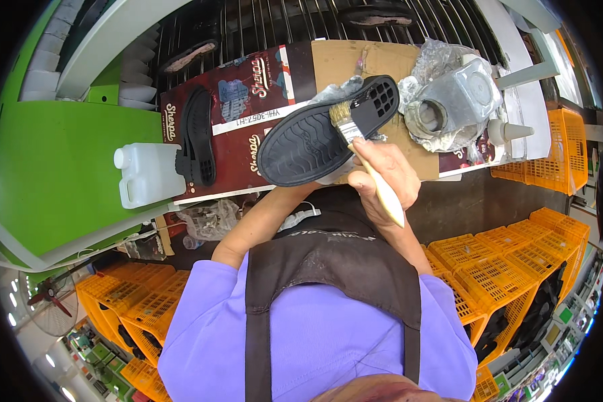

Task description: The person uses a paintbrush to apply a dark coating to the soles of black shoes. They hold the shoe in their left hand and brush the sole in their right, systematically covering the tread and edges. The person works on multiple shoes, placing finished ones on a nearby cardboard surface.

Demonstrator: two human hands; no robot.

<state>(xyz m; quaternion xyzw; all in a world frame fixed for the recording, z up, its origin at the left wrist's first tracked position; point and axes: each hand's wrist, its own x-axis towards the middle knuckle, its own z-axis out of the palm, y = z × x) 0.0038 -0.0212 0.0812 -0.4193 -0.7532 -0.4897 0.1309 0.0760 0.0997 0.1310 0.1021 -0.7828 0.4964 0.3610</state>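
Probably light and flexible, the shoe outsole suits a rim hold (left hand hidden, grip unclear); the right hand clasps a paintbrush.

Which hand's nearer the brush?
Right: the right hand holds the brush by its handle. Left hand can't be made out; the left forearm runs under the sole.

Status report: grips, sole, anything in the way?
Right grip closed on brush. Left forearm runs under black sole, left grip hidden. Bristles at sole's upturned face. Translucent bottle nearby, not blocking brush.
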